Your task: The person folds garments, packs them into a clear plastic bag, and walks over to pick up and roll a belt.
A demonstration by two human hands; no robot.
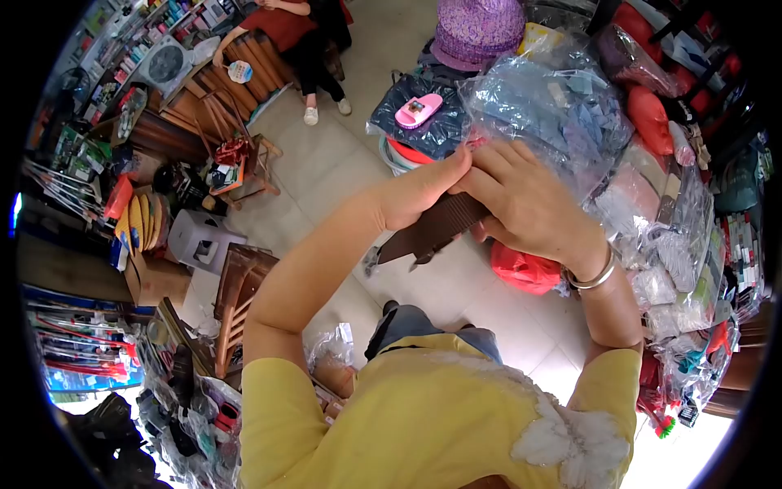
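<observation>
A dark brown, flat piece with a ribbed surface [440,226] is held in front of my chest; its exact kind does not show. My left hand [422,189] grips it from the left, its fingers mostly hidden behind the piece. My right hand [528,194], with a bracelet at the wrist, is bent over its upper right end, and the two hands meet there. Just beyond them a pink slipper [419,111] lies on a dark plastic-wrapped bundle [383,120]. Below my right hand is a red plastic bag [525,269].
Clear plastic-wrapped clothes [546,106] and a purple hat [479,33] are piled ahead. Wrapped goods [652,212] crowd the right. Wooden chairs [244,277], a small wooden stool [259,167] and a cardboard box [159,279] stand left. A person [285,33] is at the upper left.
</observation>
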